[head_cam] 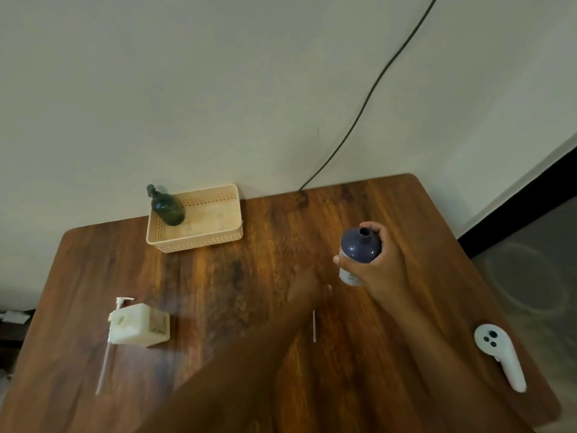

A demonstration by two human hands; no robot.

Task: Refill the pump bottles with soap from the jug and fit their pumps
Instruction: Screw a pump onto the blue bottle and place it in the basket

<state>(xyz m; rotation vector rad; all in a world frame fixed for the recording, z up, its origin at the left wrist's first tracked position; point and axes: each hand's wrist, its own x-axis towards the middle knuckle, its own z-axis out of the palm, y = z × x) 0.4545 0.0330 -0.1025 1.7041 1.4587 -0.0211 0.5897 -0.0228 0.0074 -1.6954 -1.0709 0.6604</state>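
Observation:
My right hand [382,267] grips a dark blue bottle [359,246] and holds it upright above the table's right half. Its neck is open, with no pump on it. My left arm crosses the middle of the view as a motion blur. My left hand [307,290] lies just left of the bottle. A thin white tube [314,326] and a small white bit [329,287] show beside it, and I cannot tell whether the hand holds them. A white boxy jug [140,323] sits at the left, with a white pump [123,303] and its long tube at its side.
A beige perforated basket [199,240] stands at the back by the wall, holding a dark green bottle [168,209] with a black pump fitted. A white handheld controller [499,354] lies near the table's right edge. A dark cable [368,95] runs down the wall.

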